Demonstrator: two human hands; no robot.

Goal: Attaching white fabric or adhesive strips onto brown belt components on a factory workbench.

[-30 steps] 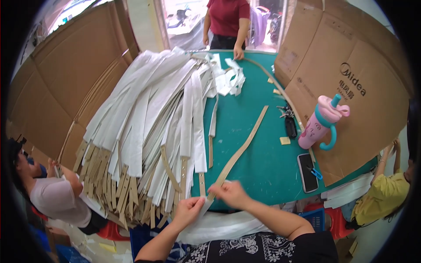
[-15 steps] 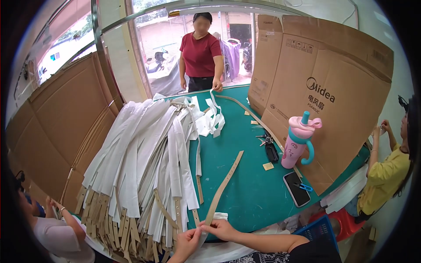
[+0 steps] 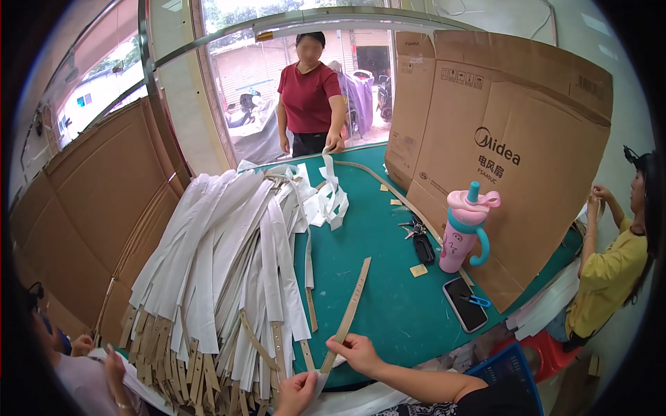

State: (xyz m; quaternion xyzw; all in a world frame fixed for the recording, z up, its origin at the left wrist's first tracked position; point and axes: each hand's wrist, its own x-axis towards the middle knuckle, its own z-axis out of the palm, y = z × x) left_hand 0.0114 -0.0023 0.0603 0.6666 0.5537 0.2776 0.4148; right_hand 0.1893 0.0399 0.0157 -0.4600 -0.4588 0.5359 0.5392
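Observation:
Near the table's front edge I hold a long tan fabric strip (image 3: pixel 352 297) with small marks or holes along its upper part. My left hand (image 3: pixel 297 393) pinches its lower end, where a piece of whitish material hangs. Higher up, my right hand (image 3: pixel 358 354) grips the strip between thumb and fingers. The strip's free end rises away from me over the green table (image 3: pixel 395 305). Just left of my hands lies a big pile of white strips (image 3: pixel 222 256) with tan ends, several showing eyelets or buttonholes. The underside of the held strip is hidden by my fingers.
On the right stand a pink tumbler (image 3: pixel 459 232), a phone (image 3: pixel 465 305) with blue thread snips (image 3: pixel 477 301), and keys (image 3: pixel 420 243). A large cardboard sheet (image 3: pixel 527 104) rises behind them. A person in red (image 3: pixel 310 97) holds a white strip opposite; others work at both sides.
My right hand has moved up along the strip, away from my left hand. The view has shifted slightly. The person opposite has drawn the white strip a little.

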